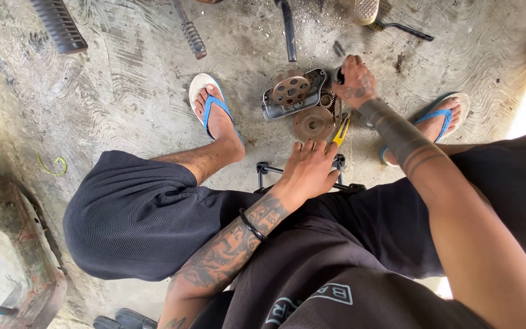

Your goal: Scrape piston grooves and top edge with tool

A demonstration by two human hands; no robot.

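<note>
At the far left a rusted, curved metal frame (25, 256) lies on the rough, swirl-marked concrete floor (123, 79), with a ribbed black rubber grip (59, 24) near the top edge and a knurled metal peg (192, 38) further along. My left foot sits in a blue-strapped sandal (209, 100) with a pale sole. My left hand (309, 170) hangs over my lap, fingers loosely curled and spread, closed on nothing; its fingertips reach just short of a round, rust-brown disc (313, 123) and a yellow-handled tool (340, 132) beside it. Just above the disc lies a grey cast metal cover (269, 100) with a rusty, holed round plate (291, 89) seated in it, and a small toothed gear (326, 99) between cover and disc. A black metal bar (287, 30) lies beyond them. My right hand (356, 80) is closed tight round a dark, small part at the cover's right edge; what it is I cannot tell. A second blue sandal (439, 116) holds my right foot, and a slim dark tool (400, 27) lies at the top.
</note>
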